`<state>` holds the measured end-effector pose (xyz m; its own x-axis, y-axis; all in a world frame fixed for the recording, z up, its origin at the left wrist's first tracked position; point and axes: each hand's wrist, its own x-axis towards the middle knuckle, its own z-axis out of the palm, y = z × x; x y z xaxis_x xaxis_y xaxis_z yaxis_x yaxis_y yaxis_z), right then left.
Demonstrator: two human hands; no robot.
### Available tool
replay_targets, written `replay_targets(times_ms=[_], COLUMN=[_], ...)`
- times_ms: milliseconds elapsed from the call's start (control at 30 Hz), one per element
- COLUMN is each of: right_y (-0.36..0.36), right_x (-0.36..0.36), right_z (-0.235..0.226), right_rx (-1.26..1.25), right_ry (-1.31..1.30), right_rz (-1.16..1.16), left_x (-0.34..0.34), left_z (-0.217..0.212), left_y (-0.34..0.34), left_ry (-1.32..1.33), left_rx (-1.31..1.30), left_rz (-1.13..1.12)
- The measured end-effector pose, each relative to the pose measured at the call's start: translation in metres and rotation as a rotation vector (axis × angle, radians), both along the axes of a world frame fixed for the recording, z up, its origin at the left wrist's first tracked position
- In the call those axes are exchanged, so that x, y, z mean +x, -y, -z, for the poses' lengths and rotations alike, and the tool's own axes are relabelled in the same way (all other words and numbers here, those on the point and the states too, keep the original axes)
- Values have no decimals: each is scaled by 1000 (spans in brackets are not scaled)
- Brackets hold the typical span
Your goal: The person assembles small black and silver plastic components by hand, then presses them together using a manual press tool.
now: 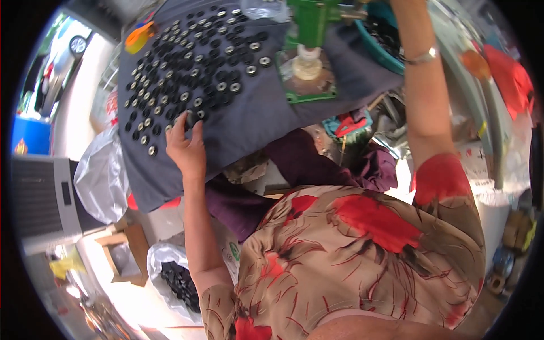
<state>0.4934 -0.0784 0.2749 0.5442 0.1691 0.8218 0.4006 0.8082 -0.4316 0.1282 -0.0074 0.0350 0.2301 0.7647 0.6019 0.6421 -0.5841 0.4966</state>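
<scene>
Left hand (187, 148) reaches forward, half-curled; right arm (428, 102) extends beyond view.

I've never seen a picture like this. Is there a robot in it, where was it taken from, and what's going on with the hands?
There is no robot here, just a person using bare hands. The single picture comes from a wide, rounded camera on the person's head, looking down, so straight edges bend near the rim.

On the dark cloth lie many small black rings, some with pale metal centres. Beside them stands a green machine, and to its right a teal tub of dark pieces.

The left hand has its fingertips at one black ring; whether it is gripped is hard to tell. The right arm runs past the top edge, hiding what that hand holds.
</scene>
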Motion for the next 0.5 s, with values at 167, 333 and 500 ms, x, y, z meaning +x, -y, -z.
replay_targets(times_ms=[167,333,500], right_y=[6,5,13], right_x=[14,12,13], right_z=[-5,-3,-1], right_rx=[25,19,11], right_ry=[45,16,39], right_rz=[-11,-22,-31], left_x=[135,201,220], left_z=[-22,-26,-23], left_y=[24,31,32], left_ry=[204,63,87], left_rx=[-222,-162,-178], left_rz=[393,490,499])
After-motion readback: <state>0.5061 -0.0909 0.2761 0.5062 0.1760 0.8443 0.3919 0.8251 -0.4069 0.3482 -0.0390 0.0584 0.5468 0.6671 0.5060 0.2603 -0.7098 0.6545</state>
